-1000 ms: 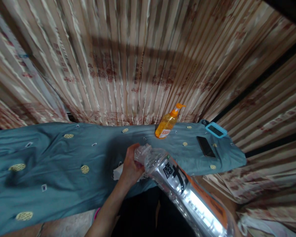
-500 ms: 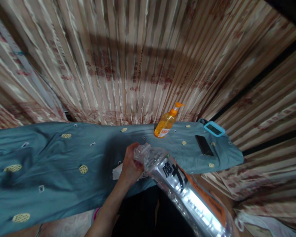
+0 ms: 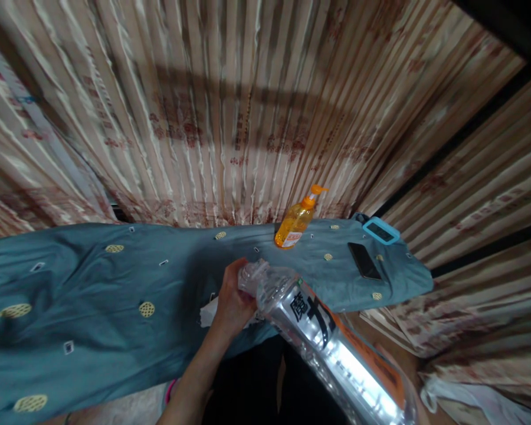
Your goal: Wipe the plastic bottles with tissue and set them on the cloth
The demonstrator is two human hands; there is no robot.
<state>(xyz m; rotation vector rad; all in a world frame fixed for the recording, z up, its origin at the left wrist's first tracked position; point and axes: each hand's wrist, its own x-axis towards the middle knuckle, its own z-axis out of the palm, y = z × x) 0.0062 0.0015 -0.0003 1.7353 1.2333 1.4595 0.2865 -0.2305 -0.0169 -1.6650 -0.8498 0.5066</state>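
My left hand is closed round the clear plastic at the narrow upper end of a long silver-and-orange package with large black characters. The package slants from the middle toward the lower right, its shiny wrapper catching the light. At its lower end, my right hand holds it from the far side; only a strip of skin shows, and the fingers are mostly hidden. Under my left hand a crumpled white piece, paper or cloth, lies on the teal patterned sheet.
An orange pump bottle stands on the sheet by the pleated curtain. To the right lie a black phone and a light-blue-framed device. A white plastic bag is low at the right.
The view has shifted slightly. Both hands and the package keep nearly the same pose, with no visible change in hold.
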